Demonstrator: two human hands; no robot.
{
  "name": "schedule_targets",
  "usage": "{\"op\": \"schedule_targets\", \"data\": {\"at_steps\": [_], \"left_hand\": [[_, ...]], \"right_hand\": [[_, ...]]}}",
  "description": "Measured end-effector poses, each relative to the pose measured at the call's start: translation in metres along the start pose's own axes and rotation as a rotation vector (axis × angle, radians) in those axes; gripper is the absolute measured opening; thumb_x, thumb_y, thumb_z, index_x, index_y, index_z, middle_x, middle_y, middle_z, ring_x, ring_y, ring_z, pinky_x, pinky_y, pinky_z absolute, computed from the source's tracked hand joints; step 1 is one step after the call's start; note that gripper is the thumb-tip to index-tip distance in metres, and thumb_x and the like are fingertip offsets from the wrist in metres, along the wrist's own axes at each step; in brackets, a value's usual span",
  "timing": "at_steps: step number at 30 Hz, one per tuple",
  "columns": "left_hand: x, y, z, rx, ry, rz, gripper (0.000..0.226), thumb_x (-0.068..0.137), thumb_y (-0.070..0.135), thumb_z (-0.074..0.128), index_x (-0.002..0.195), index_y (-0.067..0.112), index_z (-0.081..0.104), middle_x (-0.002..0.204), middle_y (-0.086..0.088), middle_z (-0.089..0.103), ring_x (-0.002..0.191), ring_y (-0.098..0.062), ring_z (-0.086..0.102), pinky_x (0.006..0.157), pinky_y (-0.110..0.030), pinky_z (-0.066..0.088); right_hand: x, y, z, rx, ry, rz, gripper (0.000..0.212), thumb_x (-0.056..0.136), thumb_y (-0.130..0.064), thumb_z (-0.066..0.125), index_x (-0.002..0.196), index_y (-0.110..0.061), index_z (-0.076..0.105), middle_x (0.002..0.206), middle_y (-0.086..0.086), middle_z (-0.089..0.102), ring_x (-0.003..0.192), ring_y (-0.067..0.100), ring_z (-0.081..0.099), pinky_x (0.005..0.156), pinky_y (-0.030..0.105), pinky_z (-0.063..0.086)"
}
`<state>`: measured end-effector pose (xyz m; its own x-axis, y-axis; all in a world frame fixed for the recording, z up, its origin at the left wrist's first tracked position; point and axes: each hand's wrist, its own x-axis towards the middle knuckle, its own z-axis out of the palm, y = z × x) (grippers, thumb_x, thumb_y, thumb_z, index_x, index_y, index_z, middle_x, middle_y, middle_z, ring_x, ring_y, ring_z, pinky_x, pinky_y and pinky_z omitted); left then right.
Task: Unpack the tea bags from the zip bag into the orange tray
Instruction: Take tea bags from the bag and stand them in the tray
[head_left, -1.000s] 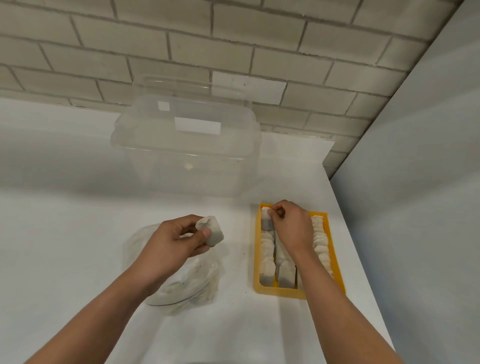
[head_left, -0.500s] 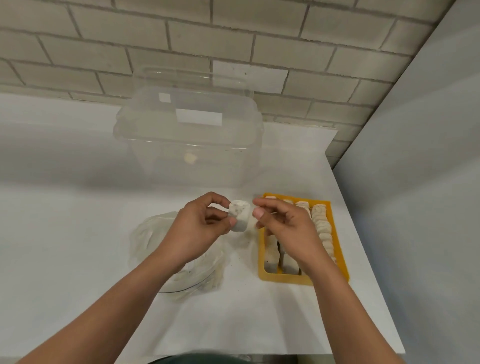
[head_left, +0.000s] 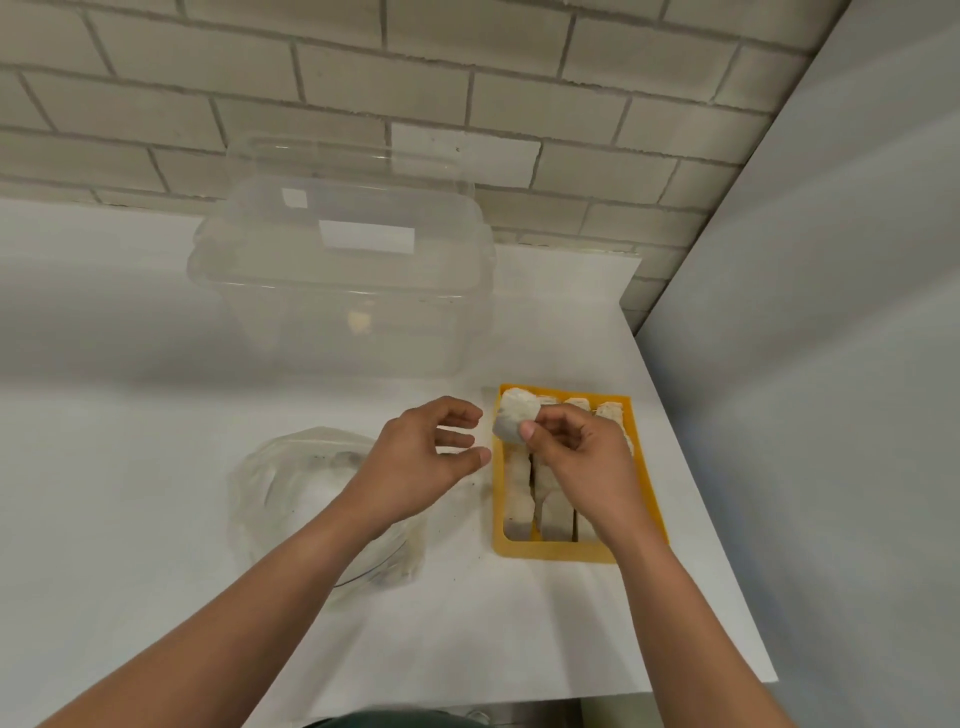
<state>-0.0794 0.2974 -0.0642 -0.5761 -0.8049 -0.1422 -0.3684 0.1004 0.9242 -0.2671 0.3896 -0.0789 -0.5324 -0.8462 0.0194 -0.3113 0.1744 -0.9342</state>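
Note:
An orange tray (head_left: 647, 499) lies on the white counter at the right, with rows of white tea bags (head_left: 519, 499) in it. My right hand (head_left: 582, 462) hovers over the tray and pinches one tea bag (head_left: 511, 422) above its far left corner. Just left of the tray, my left hand (head_left: 421, 457) hangs with fingers loosely spread and nothing in it. The clear zip bag (head_left: 291, 483) lies crumpled on the counter under my left forearm, partly hidden by it.
A large clear plastic box (head_left: 343, 280) with its lid on stands behind, against the brick wall. A grey wall closes off the right side. The counter's front edge (head_left: 571, 701) runs near the bottom of the view.
The tea bag passed from my left hand to my right hand. My right hand carried it right, over the tray's far left corner; my left hand let go and spread its fingers.

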Motion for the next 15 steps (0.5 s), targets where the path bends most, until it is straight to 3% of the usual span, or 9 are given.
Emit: {"op": "schedule_targets", "data": {"at_steps": [5, 10, 15], "left_hand": [[0.007, -0.006, 0.021, 0.215, -0.167, 0.036, 0.054, 0.080, 0.031, 0.088, 0.130, 0.027, 0.067, 0.128, 0.011, 0.064, 0.112, -0.001, 0.064, 0.094, -0.026, 0.057], [0.016, -0.021, 0.037, 0.434, -0.245, 0.068, 0.084, 0.074, 0.039, 0.090, 0.147, 0.017, 0.054, 0.142, 0.003, 0.054, 0.123, -0.013, 0.058, 0.098, -0.031, 0.055], [0.017, -0.026, 0.041, 0.558, -0.284, 0.090, 0.088, 0.074, 0.048, 0.087, 0.149, 0.017, 0.053, 0.148, 0.002, 0.054, 0.129, -0.018, 0.055, 0.104, -0.037, 0.051]], "right_hand": [[0.025, 0.029, -0.010, -0.091, 0.141, 0.116, 0.013, 0.087, -0.030, 0.080, 0.098, -0.026, 0.075, 0.094, -0.010, 0.077, 0.091, 0.006, 0.072, 0.090, 0.039, 0.059], [0.039, 0.041, -0.004, -0.111, 0.064, 0.175, 0.004, 0.089, -0.023, 0.079, 0.092, -0.023, 0.078, 0.095, -0.012, 0.076, 0.091, 0.002, 0.071, 0.094, 0.036, 0.058], [0.049, 0.045, 0.007, -0.333, 0.005, 0.162, 0.010, 0.089, -0.028, 0.077, 0.097, -0.023, 0.080, 0.097, -0.011, 0.076, 0.093, 0.007, 0.070, 0.089, 0.033, 0.057]]}}
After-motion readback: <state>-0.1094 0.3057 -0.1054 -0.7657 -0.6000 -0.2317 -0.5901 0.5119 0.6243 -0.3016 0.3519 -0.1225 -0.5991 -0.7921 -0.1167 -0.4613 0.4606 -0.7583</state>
